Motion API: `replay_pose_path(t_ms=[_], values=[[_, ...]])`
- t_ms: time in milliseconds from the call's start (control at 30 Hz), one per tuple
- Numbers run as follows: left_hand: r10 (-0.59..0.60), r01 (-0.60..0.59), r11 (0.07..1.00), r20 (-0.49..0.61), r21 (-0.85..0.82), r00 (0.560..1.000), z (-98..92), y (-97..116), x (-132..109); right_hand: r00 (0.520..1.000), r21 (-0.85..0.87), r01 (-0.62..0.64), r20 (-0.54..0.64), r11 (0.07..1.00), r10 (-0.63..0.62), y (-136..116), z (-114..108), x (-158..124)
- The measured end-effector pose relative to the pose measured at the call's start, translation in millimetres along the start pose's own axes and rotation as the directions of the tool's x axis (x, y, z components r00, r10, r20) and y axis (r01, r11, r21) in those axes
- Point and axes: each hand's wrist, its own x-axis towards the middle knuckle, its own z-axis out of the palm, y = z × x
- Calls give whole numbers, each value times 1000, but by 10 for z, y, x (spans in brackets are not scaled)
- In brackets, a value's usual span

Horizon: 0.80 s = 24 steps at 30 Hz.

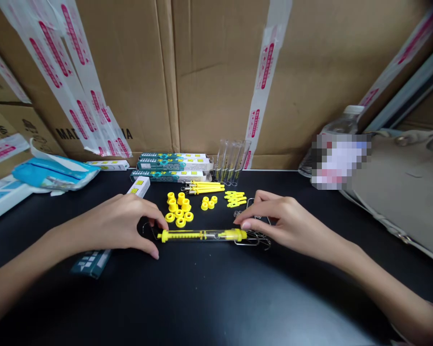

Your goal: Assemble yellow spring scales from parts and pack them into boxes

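A clear tubular spring scale point(210, 235) with yellow ends lies crosswise on the black table. My left hand point(132, 222) curves around its left end, with thumb and fingers apart. By the yellow cap at the other end is my right hand point(274, 214), thumb and forefinger a little apart with nothing visible between them; whether they touch the cap I cannot tell. Metal hooks point(259, 239) lie under and beside my right hand. Just behind the scale are yellow caps and rings point(179, 213), smaller yellow rings point(211, 203), yellow scale rods point(205, 187) and flat yellow pieces point(235, 198).
Several clear tubes point(233, 166) stand against the cardboard point(216, 96) at the back. Beside them lie stacked slim boxes point(171, 168). Another green box point(92, 264) lies under my left forearm. A blue packet point(56, 172) is at left; a bottle point(341, 125) and beige bag point(407, 187) are at right.
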Motion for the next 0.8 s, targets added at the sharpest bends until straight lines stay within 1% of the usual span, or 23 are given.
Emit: replay_pose_path(t_ms=[133,300,400,467,500,567,633,700,800], values=[[11,-10,1000,-22,24,1000,24,29,11,999,4,43,7,999,-43,6,14,-1],[78,-74,995,-59,61,995,82,83,41,993,-156,113,52,981,-107,1,135,14],[78,-76,997,-73,24,994,93,80,55,994,-145,108,37,984,-103,-30,148,17],[25,-29,998,-67,-64,997,88,67,63,995,-73,95,3,993,-95,-50,125,16],[-12,4,992,-62,-123,998,83,61,66,997,-27,70,-19,997,-71,-56,111,15],[-76,64,970,-45,-233,996,68,61,69,998,76,-18,-54,997,22,-55,93,15],[-117,103,942,-23,-318,993,54,82,67,987,198,-127,-68,972,143,-45,96,20],[-149,141,901,15,-410,989,49,129,60,973,371,-189,-51,909,224,-38,120,32],[-168,187,811,86,-555,982,76,225,49,960,632,-199,-26,749,277,-53,167,66]])
